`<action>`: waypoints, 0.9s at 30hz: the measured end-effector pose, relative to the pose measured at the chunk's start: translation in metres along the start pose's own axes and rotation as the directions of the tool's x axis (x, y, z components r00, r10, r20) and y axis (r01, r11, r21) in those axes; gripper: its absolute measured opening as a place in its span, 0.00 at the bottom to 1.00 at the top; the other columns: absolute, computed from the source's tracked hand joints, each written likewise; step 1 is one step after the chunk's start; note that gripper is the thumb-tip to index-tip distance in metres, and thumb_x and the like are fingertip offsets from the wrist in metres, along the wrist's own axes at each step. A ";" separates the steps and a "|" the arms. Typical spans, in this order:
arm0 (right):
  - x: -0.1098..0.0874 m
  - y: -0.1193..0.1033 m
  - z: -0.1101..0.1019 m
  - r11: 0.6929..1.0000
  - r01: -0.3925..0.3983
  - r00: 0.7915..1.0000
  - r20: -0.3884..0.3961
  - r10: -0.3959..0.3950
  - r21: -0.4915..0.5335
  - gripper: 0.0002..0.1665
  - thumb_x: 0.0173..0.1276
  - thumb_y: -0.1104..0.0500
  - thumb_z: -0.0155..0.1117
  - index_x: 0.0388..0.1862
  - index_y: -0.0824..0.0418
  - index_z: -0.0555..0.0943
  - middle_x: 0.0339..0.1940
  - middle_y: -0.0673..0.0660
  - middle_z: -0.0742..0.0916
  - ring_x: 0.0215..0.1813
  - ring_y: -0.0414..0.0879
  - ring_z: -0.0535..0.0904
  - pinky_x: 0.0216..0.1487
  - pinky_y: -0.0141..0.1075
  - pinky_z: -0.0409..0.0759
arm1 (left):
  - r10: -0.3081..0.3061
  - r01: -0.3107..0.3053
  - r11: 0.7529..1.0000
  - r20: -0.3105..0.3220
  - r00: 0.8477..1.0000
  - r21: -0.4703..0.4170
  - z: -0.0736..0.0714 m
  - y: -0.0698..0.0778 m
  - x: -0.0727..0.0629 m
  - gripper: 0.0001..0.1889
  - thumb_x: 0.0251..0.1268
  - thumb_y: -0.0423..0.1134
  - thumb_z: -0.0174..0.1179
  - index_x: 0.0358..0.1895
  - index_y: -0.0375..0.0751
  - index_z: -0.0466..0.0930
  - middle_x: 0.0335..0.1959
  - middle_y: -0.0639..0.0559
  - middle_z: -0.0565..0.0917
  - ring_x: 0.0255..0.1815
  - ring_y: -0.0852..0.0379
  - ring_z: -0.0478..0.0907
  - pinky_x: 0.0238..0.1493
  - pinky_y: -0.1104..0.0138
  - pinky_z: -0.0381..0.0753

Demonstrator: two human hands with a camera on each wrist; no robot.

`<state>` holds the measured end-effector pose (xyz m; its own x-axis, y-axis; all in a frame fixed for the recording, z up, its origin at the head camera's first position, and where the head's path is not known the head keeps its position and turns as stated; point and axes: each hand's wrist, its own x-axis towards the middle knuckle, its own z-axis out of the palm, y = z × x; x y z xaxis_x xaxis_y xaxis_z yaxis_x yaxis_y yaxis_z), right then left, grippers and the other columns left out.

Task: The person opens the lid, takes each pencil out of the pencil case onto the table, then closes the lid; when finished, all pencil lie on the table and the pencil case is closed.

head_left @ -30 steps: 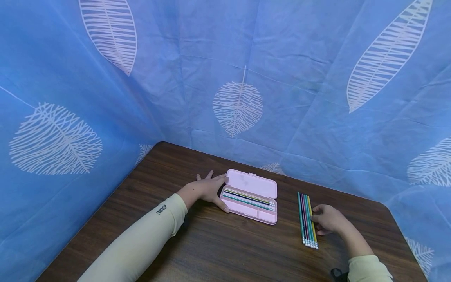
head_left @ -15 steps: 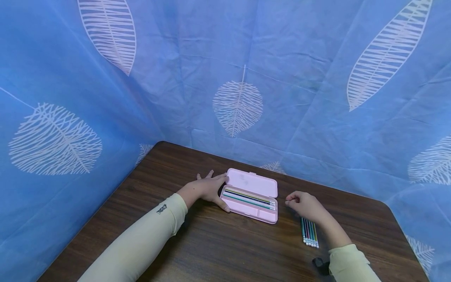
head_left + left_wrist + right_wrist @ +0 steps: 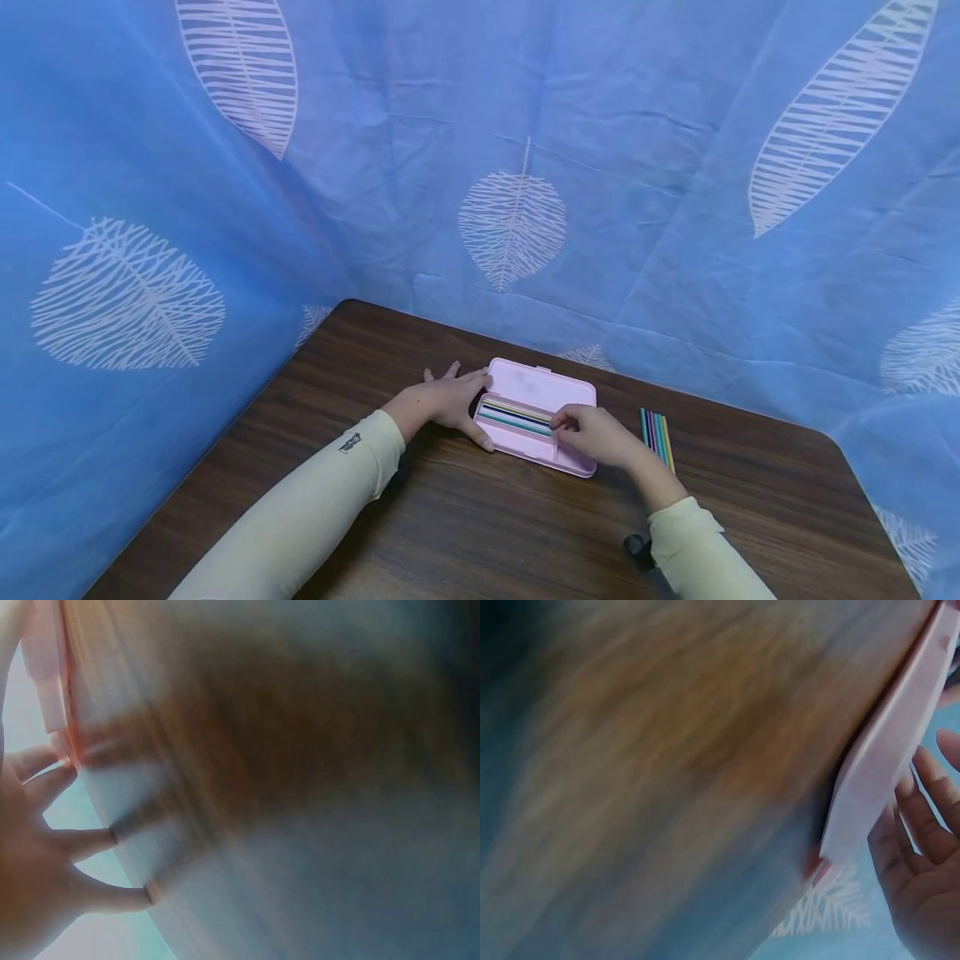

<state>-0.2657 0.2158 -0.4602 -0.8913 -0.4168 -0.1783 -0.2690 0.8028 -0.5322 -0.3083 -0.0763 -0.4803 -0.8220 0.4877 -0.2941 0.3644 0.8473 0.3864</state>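
A pink pencil case [image 3: 525, 446] lies with its lid [image 3: 540, 383] folded back on the table. Several pencils [image 3: 517, 414] rest lengthwise in its long compartment. My left hand [image 3: 450, 404] spreads its fingers at the left end of the case, thumb at the front corner and index finger by the lid. My right hand [image 3: 596, 435] is over the right end of the case, bent fingertips at the pencils' ends, which it hides; I cannot tell whether it pinches one. In the right wrist view, fingers [image 3: 926, 817] show behind the case wall [image 3: 877, 765].
A row of several loose pencils [image 3: 656, 437] lies right of the case, partly hidden behind the right forearm. The dark wooden table [image 3: 480, 525] ends at the back against a blue curtain [image 3: 637, 208] with white leaf prints.
My right hand has left the loose row of pencils and moved left, over the right end of the case. The left hand keeps its place at the case; the loose pencils have stayed put.
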 end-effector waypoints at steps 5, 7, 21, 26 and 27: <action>0.010 -0.005 0.007 1.000 0.025 1.000 0.004 -0.025 0.013 0.06 0.75 0.60 0.67 0.46 0.61 0.86 0.36 0.52 0.86 0.38 0.41 0.76 0.42 0.34 0.76 | -0.005 0.005 1.000 0.002 1.000 0.007 0.000 0.002 0.000 0.67 0.48 0.79 0.74 0.89 0.56 0.49 0.92 0.54 0.46 0.92 0.32 0.37 0.78 0.19 0.41; 0.014 -0.007 0.009 0.999 0.043 0.999 0.008 -0.043 0.014 0.05 0.75 0.60 0.66 0.45 0.60 0.86 0.35 0.51 0.85 0.37 0.41 0.76 0.41 0.33 0.75 | -0.009 0.009 1.000 0.000 1.000 0.008 0.000 0.002 0.000 0.67 0.48 0.78 0.74 0.89 0.56 0.50 0.92 0.55 0.47 0.92 0.32 0.37 0.78 0.19 0.41; 0.033 -0.015 0.015 0.996 0.085 0.993 0.077 -0.088 0.038 0.05 0.78 0.61 0.64 0.40 0.58 0.84 0.29 0.49 0.80 0.32 0.41 0.72 0.37 0.33 0.71 | -0.005 0.005 1.000 0.001 1.000 0.013 -0.001 0.001 0.000 0.68 0.48 0.79 0.73 0.89 0.54 0.50 0.92 0.56 0.47 0.92 0.31 0.37 0.78 0.19 0.42; 0.033 -0.015 0.016 0.993 0.098 0.989 0.103 -0.104 0.059 0.04 0.77 0.64 0.63 0.45 0.60 0.85 0.33 0.50 0.81 0.34 0.40 0.73 0.39 0.33 0.71 | -0.009 0.009 1.000 0.005 1.000 0.010 -0.001 0.002 0.000 0.68 0.48 0.79 0.73 0.89 0.55 0.50 0.92 0.56 0.47 0.92 0.31 0.37 0.78 0.19 0.42; 0.033 -0.015 0.016 0.994 0.097 0.989 0.102 -0.103 0.054 0.06 0.77 0.64 0.63 0.47 0.60 0.86 0.34 0.50 0.82 0.35 0.40 0.73 0.40 0.33 0.72 | -0.011 0.011 1.000 0.002 1.000 0.009 -0.001 0.001 0.000 0.67 0.48 0.79 0.73 0.88 0.55 0.51 0.92 0.56 0.47 0.92 0.31 0.38 0.78 0.19 0.42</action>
<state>-0.2849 0.1830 -0.4712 -0.8170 -0.5384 -0.2065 -0.3345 0.7342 -0.5908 -0.3081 -0.0751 -0.4793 -0.8253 0.4784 -0.3000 0.3590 0.8546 0.3751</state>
